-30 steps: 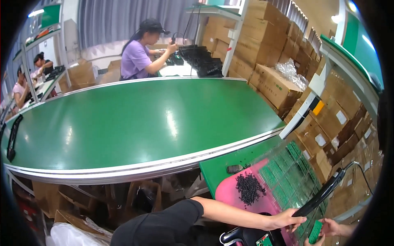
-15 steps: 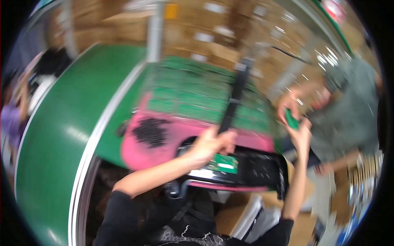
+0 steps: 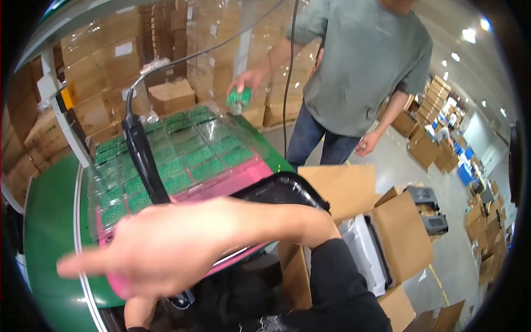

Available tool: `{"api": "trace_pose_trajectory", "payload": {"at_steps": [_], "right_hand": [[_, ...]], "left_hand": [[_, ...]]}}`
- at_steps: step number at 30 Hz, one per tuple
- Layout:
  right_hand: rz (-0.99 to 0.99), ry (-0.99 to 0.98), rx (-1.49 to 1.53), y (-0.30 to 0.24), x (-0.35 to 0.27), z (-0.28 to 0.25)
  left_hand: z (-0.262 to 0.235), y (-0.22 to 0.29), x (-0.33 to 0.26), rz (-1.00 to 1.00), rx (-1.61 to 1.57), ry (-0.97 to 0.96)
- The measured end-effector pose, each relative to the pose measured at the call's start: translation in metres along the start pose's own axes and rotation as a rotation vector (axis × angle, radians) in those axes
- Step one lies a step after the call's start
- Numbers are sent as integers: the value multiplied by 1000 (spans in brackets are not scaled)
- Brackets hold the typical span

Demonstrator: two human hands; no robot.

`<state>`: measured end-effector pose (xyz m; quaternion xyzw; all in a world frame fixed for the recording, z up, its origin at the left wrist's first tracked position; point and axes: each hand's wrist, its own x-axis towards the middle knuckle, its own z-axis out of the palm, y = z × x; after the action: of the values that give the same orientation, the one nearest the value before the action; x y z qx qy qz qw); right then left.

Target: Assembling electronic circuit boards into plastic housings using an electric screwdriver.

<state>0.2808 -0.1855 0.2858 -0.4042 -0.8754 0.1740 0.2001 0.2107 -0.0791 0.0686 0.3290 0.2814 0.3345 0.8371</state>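
Note:
My right hand (image 3: 171, 243) reaches across in front of me, one finger stretched out to the left and the others partly curled and blurred. Nothing shows in it. Behind it, my left hand is mostly hidden; only its wrist (image 3: 141, 312) and a bit of finger show, at the lower end of a black corded electric screwdriver (image 3: 145, 160) held tilted. A black plastic housing (image 3: 285, 188) lies on the pink mat (image 3: 238, 177), partly covered by my right arm. Beyond it, clear trays hold rows of green circuit boards (image 3: 199, 169).
Across the bench a person in a grey-green shirt (image 3: 359, 66) holds a green circuit board (image 3: 239, 98). An open carton (image 3: 406, 238) with wrapped contents stands at my right. The screwdriver's cable (image 3: 204, 51) arcs overhead. A green belt (image 3: 47, 221) runs along the left.
The view has swung right. A small green board formerly at my right hand is now in the other person's hand. My right hand has crossed to the left, in front of my left hand.

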Motion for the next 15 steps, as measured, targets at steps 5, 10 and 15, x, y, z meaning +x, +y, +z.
{"api": "trace_pose_trajectory", "payload": {"at_steps": [5, 10, 15], "right_hand": [[-220, 1088, -472, 55, 26, 38], [76, 1233, 347, 90, 19, 48], [83, 885, 1105, 90, 4, 63]], "left_hand": [[-36, 4, 8, 132, 78, -366], [-2, 19, -15, 162, 298, -718], [-15, 28, -28, 165, 353, -766]]}}
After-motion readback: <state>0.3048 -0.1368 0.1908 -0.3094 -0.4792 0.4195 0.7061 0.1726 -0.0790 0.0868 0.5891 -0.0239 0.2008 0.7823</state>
